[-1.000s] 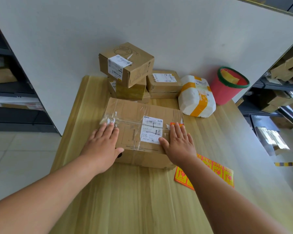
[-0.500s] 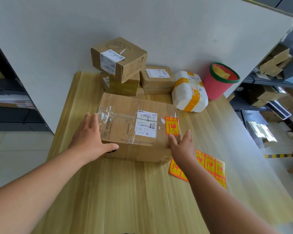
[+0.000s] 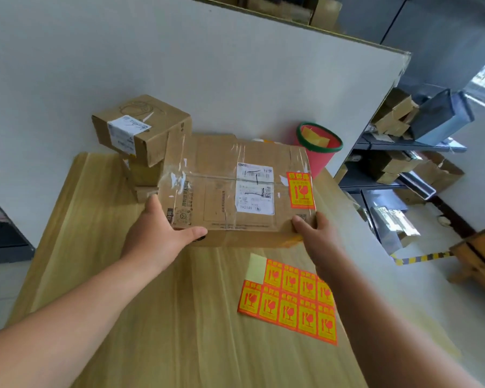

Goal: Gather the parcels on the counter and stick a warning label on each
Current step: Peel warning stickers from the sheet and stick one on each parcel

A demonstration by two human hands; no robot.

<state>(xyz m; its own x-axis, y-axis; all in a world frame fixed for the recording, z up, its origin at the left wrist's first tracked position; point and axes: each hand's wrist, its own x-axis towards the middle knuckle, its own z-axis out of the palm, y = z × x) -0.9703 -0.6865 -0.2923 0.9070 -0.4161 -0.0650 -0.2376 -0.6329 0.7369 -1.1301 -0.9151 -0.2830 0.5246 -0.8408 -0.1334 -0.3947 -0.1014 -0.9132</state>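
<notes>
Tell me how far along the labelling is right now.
Done: the large taped box carries a fragile sticker. In hand: left hand and right hand grip that box at its near corners. Left: the top box of the stack shows no sticker; the sticker sheet holds more.

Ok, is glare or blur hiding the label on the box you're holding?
Head view: tape glare streaks the big box left of centre, but the warning label reads clearly; mild motion blur overall; wide-angle bending tilts the white wall and shelves; both hands stay sharp enough.

Counter [image 3: 123, 317] front open — stacked boxes [image 3: 143, 135] block rear-left.
</notes>
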